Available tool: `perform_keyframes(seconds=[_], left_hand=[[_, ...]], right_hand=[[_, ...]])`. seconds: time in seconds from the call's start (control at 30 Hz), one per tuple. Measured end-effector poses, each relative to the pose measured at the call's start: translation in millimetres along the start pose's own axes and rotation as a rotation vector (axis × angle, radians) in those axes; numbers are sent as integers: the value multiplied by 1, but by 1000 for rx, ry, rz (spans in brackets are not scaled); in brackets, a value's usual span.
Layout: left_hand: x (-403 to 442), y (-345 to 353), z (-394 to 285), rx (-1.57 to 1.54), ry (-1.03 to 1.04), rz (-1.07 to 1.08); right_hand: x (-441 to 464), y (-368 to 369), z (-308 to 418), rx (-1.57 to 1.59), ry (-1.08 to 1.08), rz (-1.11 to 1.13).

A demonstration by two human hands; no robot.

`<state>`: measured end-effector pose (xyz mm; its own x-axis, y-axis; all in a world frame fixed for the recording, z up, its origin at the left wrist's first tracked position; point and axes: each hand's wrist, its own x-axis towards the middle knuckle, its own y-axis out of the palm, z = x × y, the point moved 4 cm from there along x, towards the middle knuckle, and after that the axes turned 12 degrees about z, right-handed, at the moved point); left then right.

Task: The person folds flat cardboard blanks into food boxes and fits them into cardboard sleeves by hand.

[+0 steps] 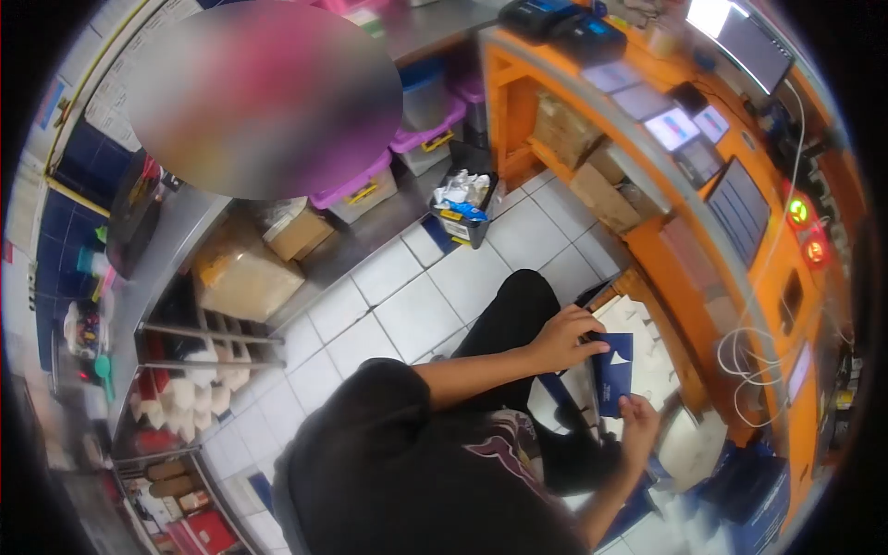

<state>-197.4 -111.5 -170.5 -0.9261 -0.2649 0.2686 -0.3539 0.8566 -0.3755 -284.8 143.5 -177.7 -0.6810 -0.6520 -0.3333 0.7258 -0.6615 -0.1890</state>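
A flat, dark blue printed card piece (pixel 615 375) with a white triangular patch and small light print stands between my two hands. My left hand (pixel 569 339) pinches its upper edge between thumb and fingers. At the lower edge, my right hand (pixel 639 423) grips the card's corner, fingers curled. Whether the card is one layer or folded cannot be made out. Beneath and beside it lie several white paper pieces (pixel 655 344) in what looks like a box or tray by my legs. More dark blue printed pieces (pixel 754 486) are piled to the lower right.
An orange counter (pixel 689 199) with phones, a screen (pixel 740 42) and loose white cables rises close by. A filled black bin (pixel 462 208) stands on the white tiled floor (pixel 388 287). Cardboard boxes (pixel 245 273) and a rack of white paper pieces (pixel 190 402) line the other side.
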Motion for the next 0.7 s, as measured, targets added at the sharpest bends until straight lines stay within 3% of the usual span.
perform_keyframes(seconds=[0.13,0.27,0.33,0.5,0.57,0.6,0.67,0.7], left_hand=[[-4,-11,-11,47,34,8],[-15,-14,-19,12,40,151],[-23,-11,-33,258,229,244],[-33,-10,-35,305,287,399],[-28,-13,-20,161,-21,412],[-27,-11,-20,168,-22,410],[-33,3,-31,245,273,496],[-33,2,-31,283,269,552]], right_hand=[[-2,3,23,-41,39,93],[-1,17,31,-44,76,233],[-1,27,30,-119,82,272],[-4,37,31,-180,111,295],[-5,37,29,-150,82,297],[-7,40,38,-194,74,284],[-7,46,44,-239,66,278],[-6,47,42,-237,77,274]])
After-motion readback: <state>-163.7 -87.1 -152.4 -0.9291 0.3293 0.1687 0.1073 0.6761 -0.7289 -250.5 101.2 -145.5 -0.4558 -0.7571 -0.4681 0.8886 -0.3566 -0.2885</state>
